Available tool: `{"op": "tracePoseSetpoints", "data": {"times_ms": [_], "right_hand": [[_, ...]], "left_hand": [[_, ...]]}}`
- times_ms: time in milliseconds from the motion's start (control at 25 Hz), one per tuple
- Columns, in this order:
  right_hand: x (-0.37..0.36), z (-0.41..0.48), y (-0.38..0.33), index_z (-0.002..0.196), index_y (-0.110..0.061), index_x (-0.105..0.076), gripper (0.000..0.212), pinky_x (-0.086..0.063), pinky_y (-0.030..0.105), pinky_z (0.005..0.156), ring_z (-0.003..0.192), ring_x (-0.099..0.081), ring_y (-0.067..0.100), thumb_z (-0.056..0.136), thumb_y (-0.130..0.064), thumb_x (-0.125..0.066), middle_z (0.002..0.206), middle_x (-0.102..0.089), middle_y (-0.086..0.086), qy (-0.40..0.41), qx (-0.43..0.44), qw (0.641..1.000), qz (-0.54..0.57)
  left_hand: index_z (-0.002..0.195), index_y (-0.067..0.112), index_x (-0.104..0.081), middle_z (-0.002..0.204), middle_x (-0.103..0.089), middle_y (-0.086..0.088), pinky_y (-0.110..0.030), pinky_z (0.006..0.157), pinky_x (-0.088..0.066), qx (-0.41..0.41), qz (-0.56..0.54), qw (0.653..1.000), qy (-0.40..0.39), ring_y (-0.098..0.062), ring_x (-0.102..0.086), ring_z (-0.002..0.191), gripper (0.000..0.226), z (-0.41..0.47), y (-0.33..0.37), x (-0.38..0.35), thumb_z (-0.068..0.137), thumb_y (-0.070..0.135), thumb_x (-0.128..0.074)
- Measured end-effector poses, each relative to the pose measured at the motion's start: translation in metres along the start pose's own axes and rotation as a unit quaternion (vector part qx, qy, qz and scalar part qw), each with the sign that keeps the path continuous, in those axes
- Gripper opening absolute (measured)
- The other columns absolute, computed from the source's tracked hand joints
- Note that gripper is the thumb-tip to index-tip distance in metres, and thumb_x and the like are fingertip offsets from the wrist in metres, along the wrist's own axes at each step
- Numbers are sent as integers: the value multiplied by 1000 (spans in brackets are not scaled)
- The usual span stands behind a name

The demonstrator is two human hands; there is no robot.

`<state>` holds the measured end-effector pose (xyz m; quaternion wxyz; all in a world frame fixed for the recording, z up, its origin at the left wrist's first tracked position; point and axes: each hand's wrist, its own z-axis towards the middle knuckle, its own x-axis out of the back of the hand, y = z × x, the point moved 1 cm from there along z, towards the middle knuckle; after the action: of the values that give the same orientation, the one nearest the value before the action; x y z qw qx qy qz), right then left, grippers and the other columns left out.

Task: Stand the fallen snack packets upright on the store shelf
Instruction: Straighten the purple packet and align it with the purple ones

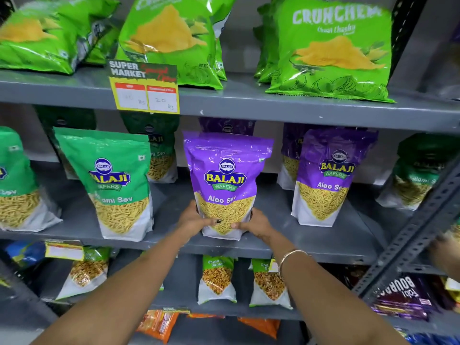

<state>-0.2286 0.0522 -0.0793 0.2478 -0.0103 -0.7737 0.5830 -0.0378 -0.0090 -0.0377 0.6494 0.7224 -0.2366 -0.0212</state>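
Both hands hold the purple packet (225,181) low down. The left hand (196,219) squeezes one bottom corner and the right hand (254,224) squeezes the other, thumbs across the front. The packet stands up straight between them, its flat bottom on the grey shelf (311,241).

It looks light and shiny, so it may slip. The top is soft and crinkly, and the snacks inside could break. Holding the full bottom part seems the best spot.

The shelf is flat, hard metal. There is free space on each side of the hands. A green packet (114,185) stands left of the left hand, and another purple packet (326,178) stands right of the right hand.
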Motion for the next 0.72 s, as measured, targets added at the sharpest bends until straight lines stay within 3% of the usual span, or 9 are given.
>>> {"op": "tracePoseSetpoints", "data": {"times_ms": [120,200,320,440,600,720], "right_hand": [[2,-36,-27,121,-1,-54,77,-49,44,100,116,-59,29,55,-20,-87,125,-63,15,0,-11,1000,2],[2,-40,-27,122,0,-53,67,-49,43,100,116,-59,29,63,-10,-84,124,-63,15,-7,-8,1000,13],[0,-43,-25,124,2,-50,63,-52,39,93,116,-58,29,68,-4,-79,124,-62,16,-21,-3,999,25],[0,-44,-26,126,4,-47,62,-52,33,85,114,-58,29,71,1,-75,129,-59,20,-33,4,999,40],[0,-42,-24,126,7,-46,60,-50,31,89,119,-56,32,72,4,-73,130,-58,21,-33,-20,998,53],[0,-44,-22,128,3,-42,76,-45,44,104,126,-51,33,64,-8,-82,133,-55,20,-15,-38,998,43]], "left_hand": [[119,4,-49,125,-62,-15,-33,91,-46,-6,20,1000,11,-28,-59,115,67,-10,1,-1,61,5,-82],[120,5,-50,126,-62,-13,-32,90,-45,-15,30,999,12,-28,-58,116,67,-15,3,0,62,7,-82],[122,6,-50,126,-62,-11,-29,87,-44,-19,46,999,14,-27,-57,117,68,-21,3,0,62,11,-83],[122,8,-50,127,-63,-11,-35,95,-48,-18,48,999,15,-26,-58,116,72,-21,1,0,59,14,-85],[120,8,-50,126,-62,-8,-34,94,-46,-20,61,998,24,-25,-58,116,73,-21,-2,0,57,16,-86],[121,7,-48,119,-57,-4,-34,93,-45,-29,72,997,18,-22,-55,116,83,-22,0,-3,51,26,-88]]}}
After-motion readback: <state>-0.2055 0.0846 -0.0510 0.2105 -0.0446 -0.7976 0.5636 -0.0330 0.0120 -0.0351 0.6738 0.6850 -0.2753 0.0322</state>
